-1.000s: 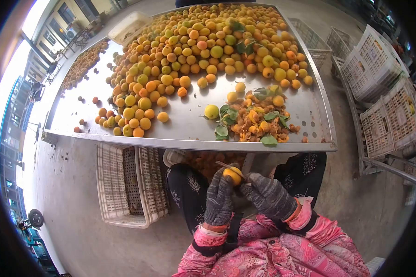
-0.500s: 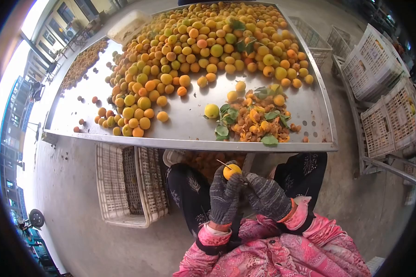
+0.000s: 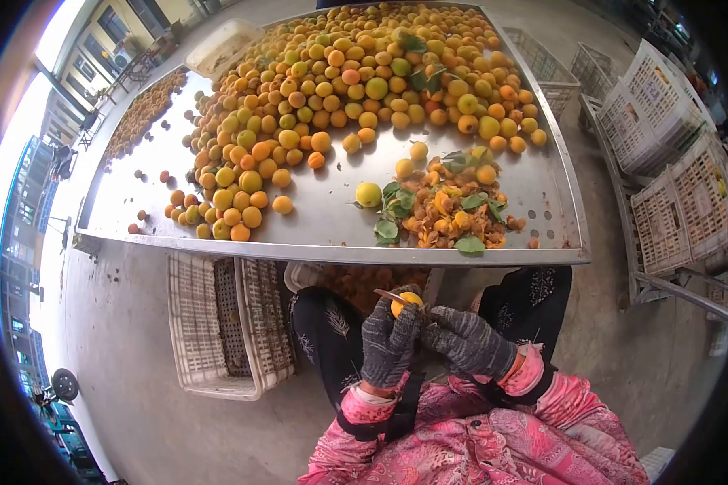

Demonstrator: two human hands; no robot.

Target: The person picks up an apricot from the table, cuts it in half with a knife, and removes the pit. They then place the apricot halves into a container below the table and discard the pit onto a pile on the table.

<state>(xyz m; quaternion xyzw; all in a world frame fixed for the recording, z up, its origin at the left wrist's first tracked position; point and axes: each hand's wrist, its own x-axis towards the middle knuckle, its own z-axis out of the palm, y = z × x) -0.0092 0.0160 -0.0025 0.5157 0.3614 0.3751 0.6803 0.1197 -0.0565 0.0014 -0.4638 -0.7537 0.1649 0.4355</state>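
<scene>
In front of my lap, a yellow apricot (image 3: 412,299) is held in the gloved fingers of my left hand (image 3: 390,343). My right hand (image 3: 469,339) is closed beside it, its fingertips right at the fruit. A thin brownish blade-like tool (image 3: 387,293) lies across the apricot's top and runs toward the right fingertips, which hide its other end. Both hands wear dark grey knitted gloves. Just beyond them, on the metal table (image 3: 315,218), lies a heap of fruit scraps (image 3: 441,212) with green leaves. A yellow-green fruit (image 3: 368,194) sits left of the scraps.
A large pile of apricots (image 3: 332,89) covers the table's far part, with a pale plastic container (image 3: 221,48) at its left. White crates (image 3: 230,323) stand on the floor at left. Under the table edge is a bin of scraps (image 3: 356,287). More crates (image 3: 675,202) rest on a rack at right.
The blade-like tool has turned and now shows broader over the apricot. My left hand has shifted slightly left and down; the right hand stays close by.
</scene>
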